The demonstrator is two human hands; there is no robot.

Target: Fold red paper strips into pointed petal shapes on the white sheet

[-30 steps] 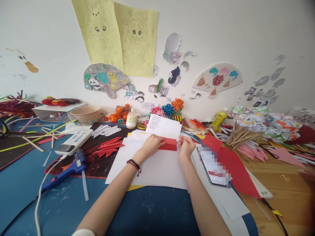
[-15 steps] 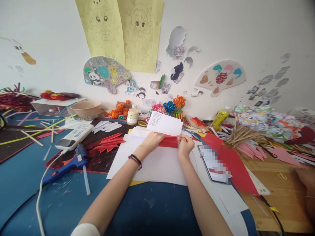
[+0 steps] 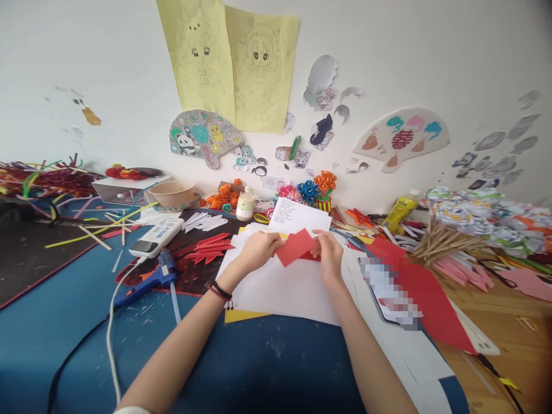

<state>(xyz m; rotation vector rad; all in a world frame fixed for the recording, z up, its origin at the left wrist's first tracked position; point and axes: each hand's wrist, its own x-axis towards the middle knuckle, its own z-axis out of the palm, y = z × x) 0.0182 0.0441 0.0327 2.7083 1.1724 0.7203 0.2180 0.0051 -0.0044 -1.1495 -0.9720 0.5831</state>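
In front of me my left hand (image 3: pixel 261 250) pinches the left corner of a small red paper piece (image 3: pixel 295 247), lifted and tilted above white sheets (image 3: pixel 280 290). My right hand (image 3: pixel 328 253) is closed at the right end of the red paper, its fingertips partly hidden behind it. More red paper shows under the lifted piece near the right fingers. To the left, several folded red paper strips (image 3: pixel 212 247) lie on a dark mat. A handwritten white note (image 3: pixel 302 215) lies just beyond my hands.
Left stand a blue glue gun (image 3: pixel 150 282), a white power strip (image 3: pixel 157 237) and a beige bowl (image 3: pixel 172 195). At right lie a phone (image 3: pixel 388 293), large red paper (image 3: pixel 435 299) and paper flowers on sticks (image 3: pixel 451 233). A glue bottle (image 3: pixel 245 204) stands behind.
The red paper, earlier flat and long under both hands, now has a piece raised and angled between them. My left hand has shifted from pressing down to pinching. The view has turned slightly left.
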